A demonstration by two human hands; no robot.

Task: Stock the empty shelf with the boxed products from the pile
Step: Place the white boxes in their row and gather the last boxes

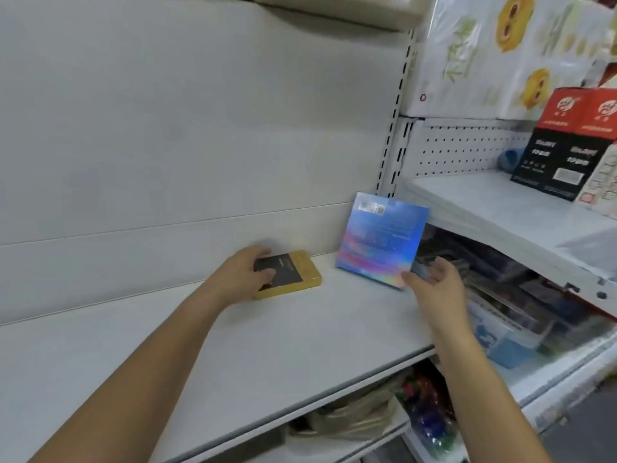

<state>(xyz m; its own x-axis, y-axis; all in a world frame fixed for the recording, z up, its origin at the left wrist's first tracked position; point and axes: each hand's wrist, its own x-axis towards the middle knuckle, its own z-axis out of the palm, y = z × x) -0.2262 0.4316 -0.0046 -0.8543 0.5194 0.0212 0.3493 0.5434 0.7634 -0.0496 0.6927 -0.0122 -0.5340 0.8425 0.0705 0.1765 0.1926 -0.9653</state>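
Note:
A flat gold box with a black top (pixel 293 274) lies on the white shelf (pixel 233 345) near the back wall. My left hand (pixel 242 275) rests on its left side, fingers wrapped over the top. To the right, a blue iridescent box (pixel 380 238) stands on edge, leaning back against the shelf's right upright. My right hand (pixel 434 285) is at its lower right corner, fingers spread, thumb touching the box's front edge.
A higher shelf (pixel 500 208) on the right carries red-and-black boxes (pixel 567 142) and white packs above. Packaged goods (pixel 500 315) fill the level under it. Bags (pixel 354 416) sit beneath my shelf. A slotted post (pixel 394 128) divides the bays.

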